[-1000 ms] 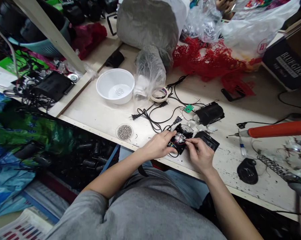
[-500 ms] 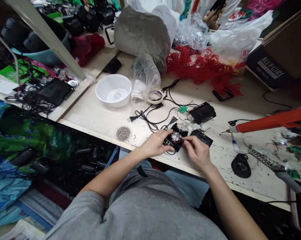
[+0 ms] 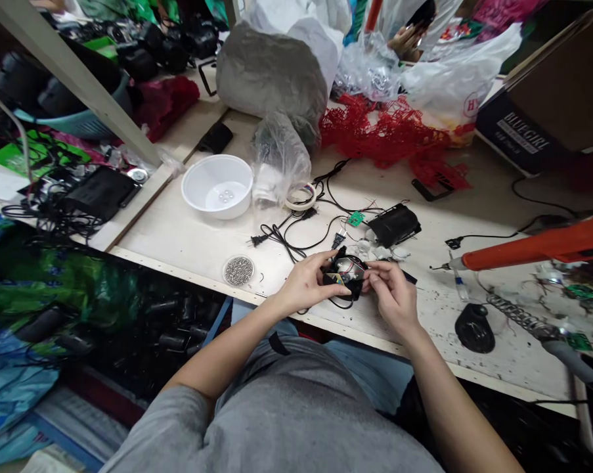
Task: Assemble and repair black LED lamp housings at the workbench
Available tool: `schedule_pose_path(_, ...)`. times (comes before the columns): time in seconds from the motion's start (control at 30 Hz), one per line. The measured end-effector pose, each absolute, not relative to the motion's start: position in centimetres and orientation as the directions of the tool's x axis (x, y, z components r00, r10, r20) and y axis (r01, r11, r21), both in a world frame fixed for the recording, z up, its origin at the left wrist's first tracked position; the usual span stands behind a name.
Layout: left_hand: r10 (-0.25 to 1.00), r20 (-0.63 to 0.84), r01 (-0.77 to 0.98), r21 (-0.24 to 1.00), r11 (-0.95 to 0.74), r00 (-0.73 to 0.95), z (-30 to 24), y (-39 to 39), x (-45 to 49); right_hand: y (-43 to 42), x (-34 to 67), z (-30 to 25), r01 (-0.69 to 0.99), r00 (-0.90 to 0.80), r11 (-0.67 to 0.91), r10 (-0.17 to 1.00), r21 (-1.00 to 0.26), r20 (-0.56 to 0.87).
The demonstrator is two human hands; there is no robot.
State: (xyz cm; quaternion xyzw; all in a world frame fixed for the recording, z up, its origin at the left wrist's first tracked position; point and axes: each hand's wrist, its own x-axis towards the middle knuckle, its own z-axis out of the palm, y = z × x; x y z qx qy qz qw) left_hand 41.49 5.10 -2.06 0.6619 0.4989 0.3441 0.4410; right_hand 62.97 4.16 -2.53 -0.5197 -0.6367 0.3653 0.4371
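Note:
A small black device (image 3: pixel 346 274) with a shiny round part and coloured wires sits near the front edge of the workbench (image 3: pixel 188 226). My left hand (image 3: pixel 307 284) grips its left side with curled fingers. My right hand (image 3: pixel 391 294) pinches its right side, fingers closed on it. A black cable (image 3: pixel 296 238) with a plug runs from the device toward the left.
A white bowl (image 3: pixel 216 186) and a small dish of metal beads (image 3: pixel 238 270) lie to the left. Another black housing (image 3: pixel 393 225), a green circuit board (image 3: pixel 358 218), an orange tool (image 3: pixel 537 247), a black mouse-shaped part (image 3: pixel 474 328) and red netting (image 3: pixel 389 135) surround the hands.
Both hands have lifted and tilted the black device slightly toward me; the flat black cover beside it is now mostly hidden behind my right hand. The view has shifted a little.

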Motion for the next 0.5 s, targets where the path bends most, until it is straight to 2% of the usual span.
schedule_pose_path(0.23, 0.968, -0.024, 0.308, 0.95, -0.056, 0.249, -1.9, 4.9, 41.6, 4.2, 63.1, -2.6, 0.358, -0.064, 0.192, 0.981, -0.914, 0.181)
schedule_pose_path(0.33, 0.962, -0.026, 0.312, 0.948, -0.062, 0.271, -1.9, 4.7, 41.5, 4.2, 63.1, -2.5, 0.452, -0.09, 0.239, 0.971, -0.859, 0.223)
schedule_pose_path(0.5, 0.926, 0.148, 0.394, 0.873, -0.287, 0.347, -2.1, 3.9, 41.5, 4.0, 62.7, -2.1, 0.54, -0.146, 0.31, 0.95, -0.782, 0.276)
